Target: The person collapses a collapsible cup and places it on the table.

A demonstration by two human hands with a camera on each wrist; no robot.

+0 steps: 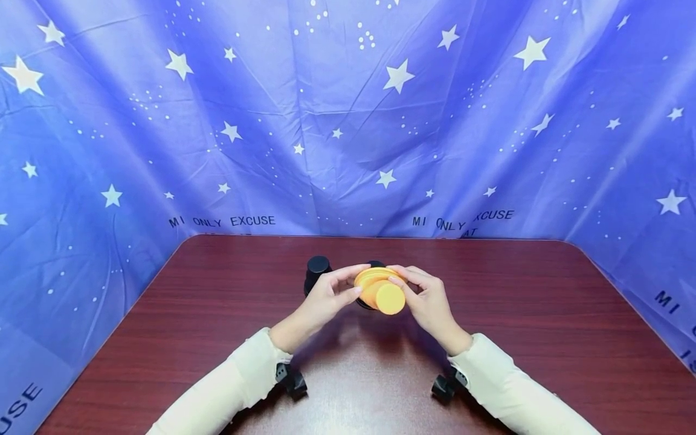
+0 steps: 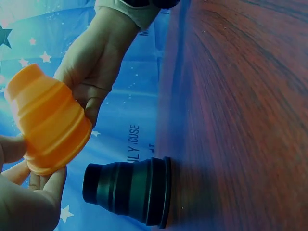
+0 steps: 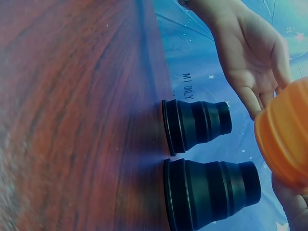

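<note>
The orange stepped cup (image 1: 383, 291) is held in the air above the dark red wood-grain counter (image 1: 544, 314), its wide rim down and its narrow end up, tilted toward the head camera. Both hands grip it near the rim: the left hand (image 1: 326, 297) pinches one side between thumb and fingers, and the right hand (image 1: 429, 299) pinches the opposite side the same way. Just behind it in the head view, and mostly hidden by it, is the right black cup (image 3: 211, 195); the left black cup (image 1: 318, 273) stands beside that one, a little apart. Both black cups rest rim down on the counter. The likeliest trouble is a knock: with the orange cup near and partly blocking the view, a low or hurried sweep of its rim could tip or shove the right black cup. The ribbed wall looks pliable, so squeezing harder from both sides might bend the rim out of round or make a step fold in. If one hand let go first, the hold would be lopsided, and the cup could swing, slip and drop. Lowered at this tilt, it would probably land on one edge of its rim and rock.
</note>
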